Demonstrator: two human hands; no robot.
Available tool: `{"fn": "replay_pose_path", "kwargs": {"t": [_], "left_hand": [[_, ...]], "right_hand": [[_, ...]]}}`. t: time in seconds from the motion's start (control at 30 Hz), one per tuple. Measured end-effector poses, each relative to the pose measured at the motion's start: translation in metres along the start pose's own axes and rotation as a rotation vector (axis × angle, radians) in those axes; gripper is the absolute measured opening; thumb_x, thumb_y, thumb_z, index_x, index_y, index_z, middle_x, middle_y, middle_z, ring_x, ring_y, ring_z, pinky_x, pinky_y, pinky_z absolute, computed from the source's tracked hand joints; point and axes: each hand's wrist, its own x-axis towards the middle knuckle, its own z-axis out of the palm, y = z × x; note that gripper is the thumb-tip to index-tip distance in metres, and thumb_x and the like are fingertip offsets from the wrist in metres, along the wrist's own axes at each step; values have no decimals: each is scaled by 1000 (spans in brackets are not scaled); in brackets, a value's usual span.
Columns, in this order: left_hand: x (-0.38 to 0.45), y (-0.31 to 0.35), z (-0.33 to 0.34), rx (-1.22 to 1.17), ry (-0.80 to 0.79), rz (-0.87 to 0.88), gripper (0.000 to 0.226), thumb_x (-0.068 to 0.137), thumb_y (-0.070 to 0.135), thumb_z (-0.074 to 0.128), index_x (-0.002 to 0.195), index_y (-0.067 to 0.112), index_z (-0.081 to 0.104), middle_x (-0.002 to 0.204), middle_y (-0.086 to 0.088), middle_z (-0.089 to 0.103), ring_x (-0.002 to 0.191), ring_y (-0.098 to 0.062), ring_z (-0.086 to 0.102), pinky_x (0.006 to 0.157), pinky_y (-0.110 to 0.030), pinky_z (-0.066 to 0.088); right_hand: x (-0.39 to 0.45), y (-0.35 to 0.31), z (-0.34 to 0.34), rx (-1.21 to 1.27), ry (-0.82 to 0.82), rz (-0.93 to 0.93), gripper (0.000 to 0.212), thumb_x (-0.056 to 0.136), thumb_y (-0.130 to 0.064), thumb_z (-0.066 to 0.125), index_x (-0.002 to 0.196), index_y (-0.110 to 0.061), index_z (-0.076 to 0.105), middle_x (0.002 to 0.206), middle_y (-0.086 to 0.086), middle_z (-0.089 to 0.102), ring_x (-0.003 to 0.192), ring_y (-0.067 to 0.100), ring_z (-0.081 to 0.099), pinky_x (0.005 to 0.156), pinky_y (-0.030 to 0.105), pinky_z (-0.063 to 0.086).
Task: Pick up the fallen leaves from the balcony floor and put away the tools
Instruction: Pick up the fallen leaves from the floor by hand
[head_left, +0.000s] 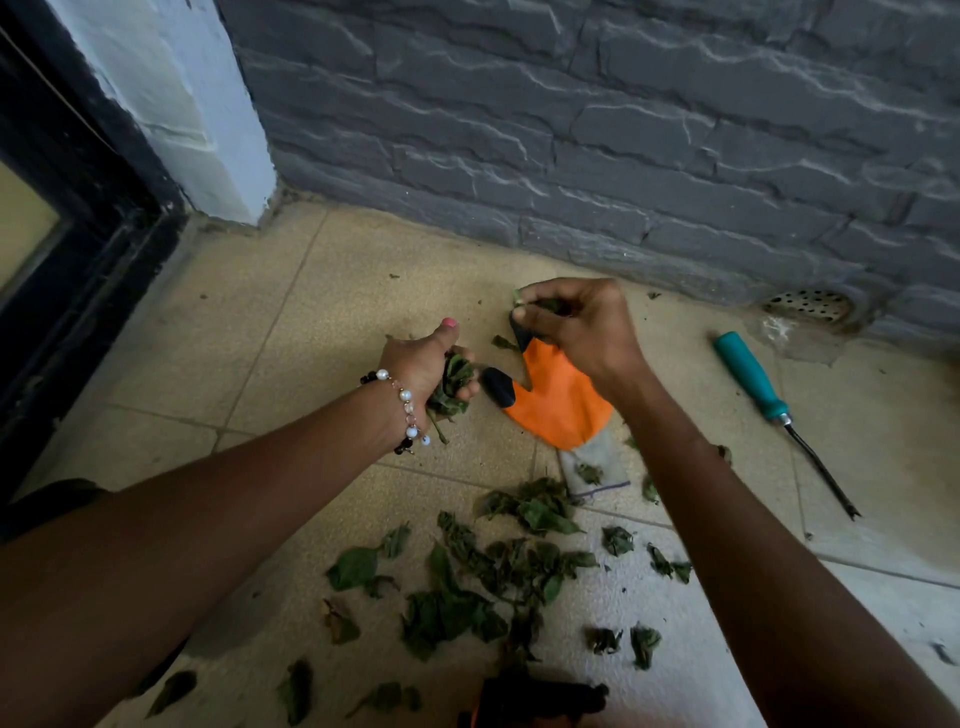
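Leaves (519, 566) lie scattered on the tiled floor (291, 312) below my arms, too many to count. My left hand (426, 364) grips one bunch of them; my right hand (576, 322) pinches a small piece. One orange glove (556, 405) lies between my hands, one teal-handled tool (753, 379) to its right.

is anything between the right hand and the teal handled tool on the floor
Nothing visible does. The tool lies on bare tile to the right of the right hand, which pinches a leaf bit. The orange glove lies below that hand, off that path.
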Motion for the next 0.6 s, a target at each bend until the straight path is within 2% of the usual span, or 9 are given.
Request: {"fn": "replay_pose_path", "kwargs": {"t": [0.1,0.13,0.2,0.23,0.27,0.3,0.37,0.43,0.6], "left_hand": [[7,1,-1,-5,107,-23,59,81,54,64,106,1,64,90,-17,72,75,-30,70,69,-34,58],[11,-1,-3,11,146,-34,65,75,57,64,113,4,63,103,-16,71,88,-34,70,83,-42,56],[13,-3,-7,21,182,-64,59,81,55,59,115,6,63,109,-14,69,96,-34,67,91,-48,53],[10,-2,-9,16,189,-81,54,87,53,57,114,6,63,108,-13,68,97,-32,67,91,-47,53],[9,-1,-11,11,194,-97,51,91,50,55,114,6,63,108,-12,68,97,-31,66,92,-46,53],[11,0,-14,11,205,-108,50,92,49,53,115,6,63,108,-12,68,98,-30,66,93,-44,52],[11,3,-18,-17,207,-125,50,93,49,52,114,5,64,108,-11,68,100,-28,65,95,-40,50],[16,5,-21,-47,206,-106,46,92,48,53,107,7,67,105,-10,70,97,-28,67,95,-41,51],[20,9,-10,10,305,20,37,89,43,62,91,6,66,86,-10,70,76,-26,67,74,-35,57]], "right_hand": [[-20,0,43,-194,-102,-189,14,79,-4,72,91,-10,77,87,3,74,73,9,65,70,20,51],[5,61,56,-330,-177,-171,12,80,-9,69,88,-14,77,88,2,74,75,13,64,72,25,49],[64,210,75,-580,-35,-300,21,84,-46,58,90,-32,72,102,-15,67,84,25,62,70,7,36],[73,238,87,-628,24,-388,33,80,-64,52,94,-40,69,110,-22,61,91,30,61,95,11,-18],[66,233,87,-592,-77,-341,29,80,-60,54,96,-40,67,106,-21,60,91,31,60,83,45,43],[39,186,86,-580,-152,-256,19,84,-39,59,96,-27,68,96,-10,64,85,30,58,70,26,39],[-18,25,94,-374,-350,-104,28,85,-3,54,110,-7,63,96,14,67,86,30,58,66,27,32],[-58,-52,78,-442,-399,-233,55,91,-1,43,144,-13,37,117,16,63,105,27,58,78,27,42],[-4,55,66,-475,-223,-174,49,99,-45,34,143,-22,37,133,-12,50,127,13,47,111,40,37]]}}
